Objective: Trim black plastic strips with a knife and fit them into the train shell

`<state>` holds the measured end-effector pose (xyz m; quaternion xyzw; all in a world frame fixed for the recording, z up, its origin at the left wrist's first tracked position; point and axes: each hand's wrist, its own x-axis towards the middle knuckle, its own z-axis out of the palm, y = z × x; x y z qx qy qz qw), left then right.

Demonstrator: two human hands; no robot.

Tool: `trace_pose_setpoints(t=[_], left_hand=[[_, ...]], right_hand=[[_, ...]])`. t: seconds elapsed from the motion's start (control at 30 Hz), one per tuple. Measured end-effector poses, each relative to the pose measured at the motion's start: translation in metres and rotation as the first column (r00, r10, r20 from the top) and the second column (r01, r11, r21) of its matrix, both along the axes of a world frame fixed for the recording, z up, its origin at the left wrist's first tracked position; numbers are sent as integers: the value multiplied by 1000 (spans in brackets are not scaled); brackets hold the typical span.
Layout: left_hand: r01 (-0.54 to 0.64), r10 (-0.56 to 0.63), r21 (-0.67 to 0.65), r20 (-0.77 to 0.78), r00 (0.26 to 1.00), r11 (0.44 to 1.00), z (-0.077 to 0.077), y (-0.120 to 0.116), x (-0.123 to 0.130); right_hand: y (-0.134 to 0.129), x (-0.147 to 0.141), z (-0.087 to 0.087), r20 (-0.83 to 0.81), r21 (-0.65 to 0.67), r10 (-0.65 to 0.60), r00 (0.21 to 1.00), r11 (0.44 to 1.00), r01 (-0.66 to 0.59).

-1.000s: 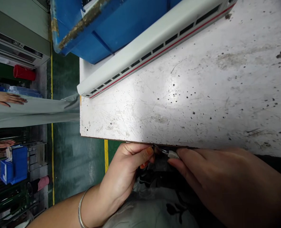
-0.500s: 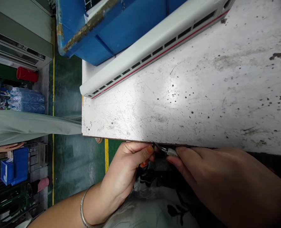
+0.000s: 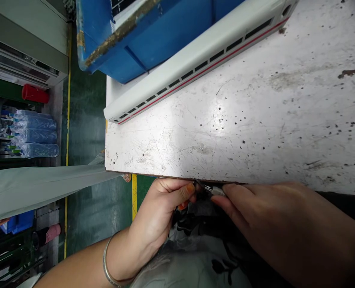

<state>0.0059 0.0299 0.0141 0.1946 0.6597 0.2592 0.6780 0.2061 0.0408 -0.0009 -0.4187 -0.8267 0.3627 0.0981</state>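
My left hand (image 3: 165,206) is closed in a pinch at the near edge of the white table (image 3: 153,148). What sits between its fingertips is small, dark and mostly hidden. My right hand (image 3: 264,216) is closed too, gripping a small tool with a pale handle (image 3: 218,191) and a thin, shiny metal end. That metal end points left, towards the left fingertips; whether it touches the small dark thing I cannot tell. Beyond both hands, a long white toy train body (image 3: 180,72) with dark window slots and a red stripe lies slantwise on the table.
A blue plastic bin (image 3: 153,52) with a worn rim stands behind the train body. Past the table's left end, a person's pale garment (image 3: 45,184) shows over the green floor. Shelving on the left holds wrapped bottles (image 3: 39,134) and a red container (image 3: 35,93).
The view has shifted slightly. At the left, the person's pale garment hangs lower and further right, and the person's hand has moved down and left. My two hands hold nearly the same position.
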Motion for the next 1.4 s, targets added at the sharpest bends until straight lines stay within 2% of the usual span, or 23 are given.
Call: trace_pose_setpoints(t=[0.2, 0.3, 0.37, 0.57, 0.7, 0.8, 0.93, 1.1, 1.2, 1.4], left_hand=[[-25, 26, 25, -20, 999, 999, 0, 0, 3], [-36, 36, 34, 13, 999, 999, -2, 0, 2], [-25, 24, 17, 54, 998, 1000, -3, 0, -1], [-11, 5, 36, 154, 988, 999, 8, -6, -10], [-23, 6, 80, 201, 979, 997, 25, -14, -9], [-24, -2, 112, 231, 973, 993, 36, -21, -8], [-17, -18, 146, 235, 972, 989, 46, -30, -6], [-17, -29, 199, 222, 975, 980, 51, -40, -4], [27, -77, 266, 178, 981, 964, 54, -44, -5], [116, -149, 376, 60, 987, 919, 66, -45, -10]], right_hand=[[1, -3, 5, 66, 94, 62, 996, 993, -68], [2, -5, 6, 137, 65, 120, 983, 989, -130], [2, -5, 4, 128, 57, 121, 984, 990, -129], [6, 3, -8, -87, 129, -42, 995, 990, 53], [5, 3, -2, -335, -40, -161, 928, 987, 157], [0, -2, 7, -429, -135, -232, 873, 972, 191], [-12, -10, 13, -527, -118, -249, 812, 968, 220], [-30, -15, 8, -622, -76, -230, 748, 969, 235], [-37, -14, 7, -641, -59, -203, 740, 974, 217], [-39, -9, 16, -623, -64, -263, 736, 956, 287]])
